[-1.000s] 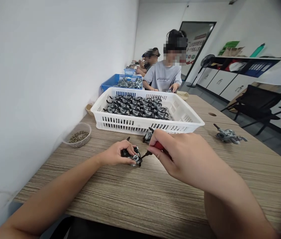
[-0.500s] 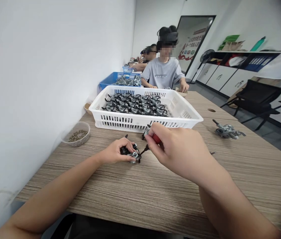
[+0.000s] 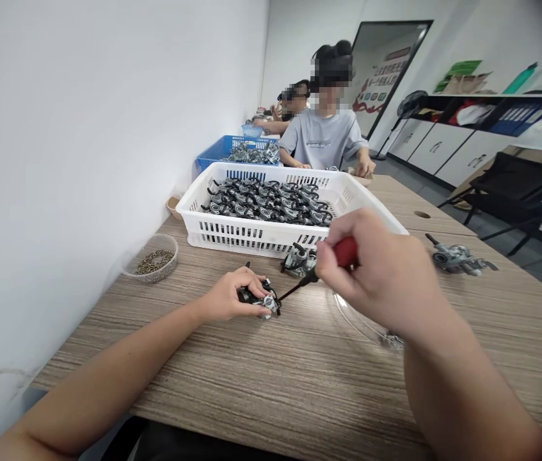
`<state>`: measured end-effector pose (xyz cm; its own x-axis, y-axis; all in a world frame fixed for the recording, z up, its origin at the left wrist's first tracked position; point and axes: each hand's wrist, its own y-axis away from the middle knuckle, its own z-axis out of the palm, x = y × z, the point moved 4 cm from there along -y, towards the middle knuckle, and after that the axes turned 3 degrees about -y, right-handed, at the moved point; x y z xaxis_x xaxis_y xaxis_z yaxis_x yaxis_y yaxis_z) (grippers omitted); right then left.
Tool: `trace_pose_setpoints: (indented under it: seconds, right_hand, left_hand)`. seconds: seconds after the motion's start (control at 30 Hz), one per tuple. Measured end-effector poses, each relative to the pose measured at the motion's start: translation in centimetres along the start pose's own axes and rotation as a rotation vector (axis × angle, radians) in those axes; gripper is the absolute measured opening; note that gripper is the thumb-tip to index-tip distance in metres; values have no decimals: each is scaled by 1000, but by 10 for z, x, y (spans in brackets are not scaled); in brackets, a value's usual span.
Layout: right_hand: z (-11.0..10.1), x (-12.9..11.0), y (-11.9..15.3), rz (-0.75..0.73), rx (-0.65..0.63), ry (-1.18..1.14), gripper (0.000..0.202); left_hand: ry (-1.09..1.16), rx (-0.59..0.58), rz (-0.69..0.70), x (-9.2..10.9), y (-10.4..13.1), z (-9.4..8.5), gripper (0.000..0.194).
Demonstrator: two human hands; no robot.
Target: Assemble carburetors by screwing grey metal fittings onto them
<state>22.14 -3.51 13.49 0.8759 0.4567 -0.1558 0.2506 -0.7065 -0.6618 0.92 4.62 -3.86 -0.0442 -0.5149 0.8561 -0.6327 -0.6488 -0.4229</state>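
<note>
The left hand [image 3: 231, 294] is closed around a small metal assembly [image 3: 267, 306], with the fingers over its top and the thumb along the near side; the right hand [image 3: 386, 282] is gripping a screwdriver [image 3: 346, 252] by its red handle. The metal assembly sits low at the fingertips of the left hand, at the table [image 3: 232, 390], apparently so that the surface backs it up while the hand steadies it. Its right end projects clear of the fingers, which leaves that end accessible to the shaft. The screwdriver slopes down to the left, and its tip meets the right edge of the assembly; whether it is seated in a screw is too small to tell. The handle lies across the curled fingers, a hold that would suit turning. Just beyond the gap between the hands, a second assembly [image 3: 297, 261] stands near the white basket [image 3: 232, 238], which holds rows of similar units. A third assembly [image 3: 460, 257] lies to the right of the right hand, well apart. A clear bowl [image 3: 171, 264] of small brass-coloured pieces stands beyond and left of the left hand, seemingly within its easy reach. Below the right hand, a transparent curved rim [image 3: 354, 325] is partly hidden by the wrist.
</note>
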Motion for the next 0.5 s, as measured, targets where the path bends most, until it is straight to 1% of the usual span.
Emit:
trace_pose_setpoints:
  seconds: [0.07,0.13,0.33,0.5]
  right_hand:
    - [-6,5,0,33,79,-15,12]
    - [-5,6,0,27,106,-30,13]
    - [18,-5,-4,-63,50,-74,10]
    - [29,-6,-6,-79,21,-81,9]
  left_hand:
    - [-4,8,3,1,0,1,33]
    - [-16,13,7,2,-1,2,33]
    - [-34,38,34,2,-1,4,32]
    - [-39,24,-14,-2,2,4,33]
